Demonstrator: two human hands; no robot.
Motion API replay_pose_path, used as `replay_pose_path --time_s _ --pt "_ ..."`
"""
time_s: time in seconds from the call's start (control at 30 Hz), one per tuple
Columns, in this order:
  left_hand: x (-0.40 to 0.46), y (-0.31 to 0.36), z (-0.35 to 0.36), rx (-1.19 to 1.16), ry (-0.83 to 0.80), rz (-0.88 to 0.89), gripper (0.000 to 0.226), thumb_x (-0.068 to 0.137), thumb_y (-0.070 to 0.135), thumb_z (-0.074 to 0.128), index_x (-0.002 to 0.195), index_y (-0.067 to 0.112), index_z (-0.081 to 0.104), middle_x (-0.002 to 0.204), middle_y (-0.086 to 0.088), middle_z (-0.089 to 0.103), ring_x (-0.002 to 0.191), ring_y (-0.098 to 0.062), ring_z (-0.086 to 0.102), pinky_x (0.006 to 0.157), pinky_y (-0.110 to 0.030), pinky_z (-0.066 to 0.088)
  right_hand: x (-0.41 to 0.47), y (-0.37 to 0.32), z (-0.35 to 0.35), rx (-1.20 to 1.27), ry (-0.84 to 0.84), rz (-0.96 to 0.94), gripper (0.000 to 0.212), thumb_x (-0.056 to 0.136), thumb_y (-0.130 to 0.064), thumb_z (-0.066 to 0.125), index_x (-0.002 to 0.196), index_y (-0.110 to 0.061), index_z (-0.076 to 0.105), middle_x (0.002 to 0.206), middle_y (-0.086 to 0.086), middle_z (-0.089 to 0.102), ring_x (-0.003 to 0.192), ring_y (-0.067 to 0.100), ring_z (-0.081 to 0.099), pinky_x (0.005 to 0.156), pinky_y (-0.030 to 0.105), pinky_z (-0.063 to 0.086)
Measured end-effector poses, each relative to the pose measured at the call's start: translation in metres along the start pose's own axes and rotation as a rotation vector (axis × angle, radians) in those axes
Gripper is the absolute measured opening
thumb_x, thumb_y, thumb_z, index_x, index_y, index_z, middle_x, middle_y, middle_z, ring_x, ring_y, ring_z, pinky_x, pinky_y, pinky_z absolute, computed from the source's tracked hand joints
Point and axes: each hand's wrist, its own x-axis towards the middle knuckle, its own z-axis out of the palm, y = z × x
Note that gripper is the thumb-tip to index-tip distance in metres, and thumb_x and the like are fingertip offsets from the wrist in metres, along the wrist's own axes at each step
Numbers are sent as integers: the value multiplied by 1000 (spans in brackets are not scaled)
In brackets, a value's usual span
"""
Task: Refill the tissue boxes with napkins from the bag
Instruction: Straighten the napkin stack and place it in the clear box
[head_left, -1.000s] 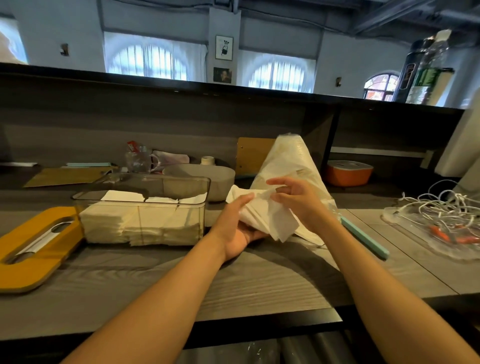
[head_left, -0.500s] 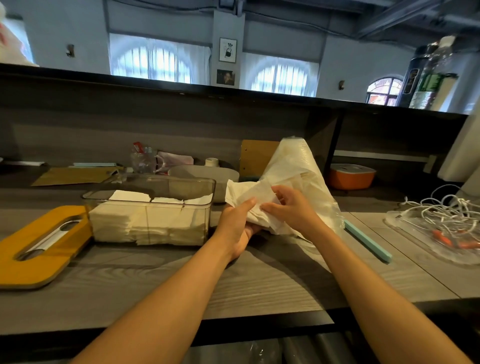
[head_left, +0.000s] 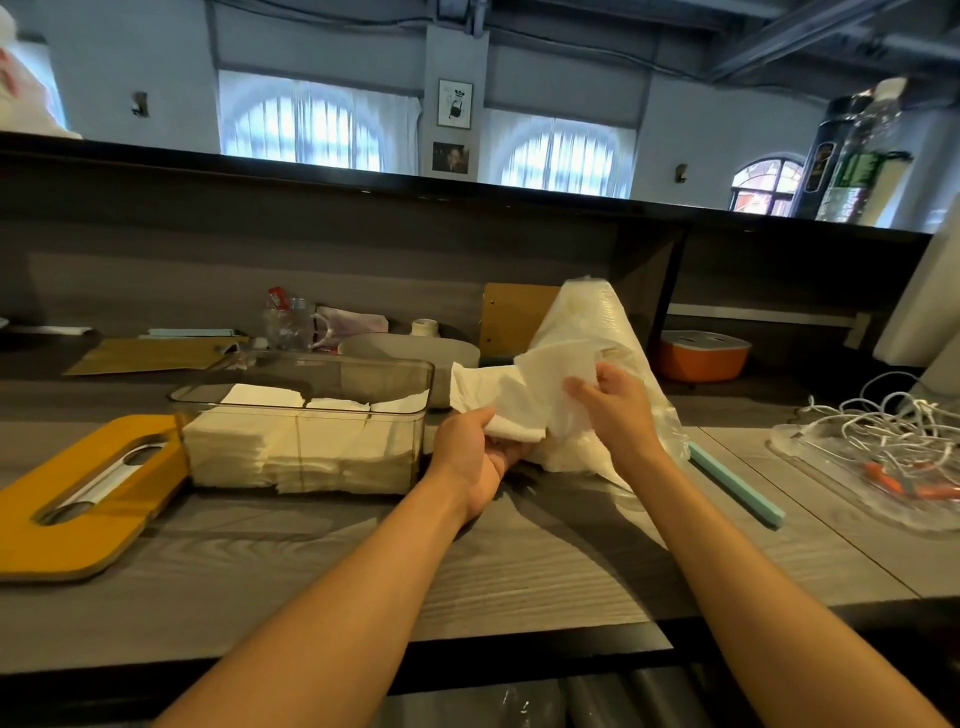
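Here the left hand (head_left: 475, 449) grips a napkin wad (head_left: 511, 400) while the right hand (head_left: 613, 410) pinches its far edge, likely squaring it for the clear box (head_left: 306, 374) at nine o'clock.

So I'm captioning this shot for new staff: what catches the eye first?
Both hands, left hand and right hand, hold a bunch of white napkins at centre, in front of the plastic bag. Left of them stands a clear tissue box part-filled with napkins, its yellow lid lying beside it on the grey counter.
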Motion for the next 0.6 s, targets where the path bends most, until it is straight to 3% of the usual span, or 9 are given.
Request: replay_pose_path --time_s 0.1,0.2,0.23,0.3,0.4,0.5,0.6 --pt "2 2 0 -52 25 21 22 104 18 47 123 9 53 112 -19 64 99 -37 62 79 -51 55 -1 -6 -6 328 37 99 22 94 -16 63 115 -22 59 114 -3 61 107 18 58 86 33 54" --pt "0 5 -1 -74 -1 25 22 103 27 50 107 9 61 101 -17 69 97 -35 64 91 -49 51 -4 -10 -5 776 -94 379 38 80 -14 70 115 -20 57 129 2 50 119 23 49 87 38 51" --pt "0 5 -1 -77 0 33 21 103 27 50 106 9 61 98 -17 70 95 -34 64 91 -48 50 -5 -11 -3 814 -143 426 34 79 -12 69 111 -17 58 127 6 49 117 25 49 85 37 50" --pt "2 5 -1 -81 30 71 20 103 22 49 115 9 59 105 -17 69 97 -32 64 87 -48 53 -11 -14 4 723 -219 410 15 89 -5 60 100 -13 61 115 10 56 105 24 55 82 35 49" --pt "4 5 0 -55 55 143 32 103 16 48 135 14 52 126 -15 63 108 -31 63 78 -44 57 -18 -14 15 570 -229 391 11 92 -5 60 98 -14 62 109 8 61 99 22 60 87 35 51" --pt "3 2 2 20 77 201 31 103 11 49 133 18 53 120 -8 65 97 -22 67 67 -33 59 -19 -10 20 551 -294 468 18 90 -8 66 106 -15 61 115 12 63 107 28 62 94 45 53" --pt "1 -1 2 110 76 256 33 101 5 49 131 19 54 118 -6 66 94 -18 67 64 -28 57 -21 -12 22 516 -349 518 21 88 -11 69 105 -16 59 113 11 64 106 29 63 79 40 57"
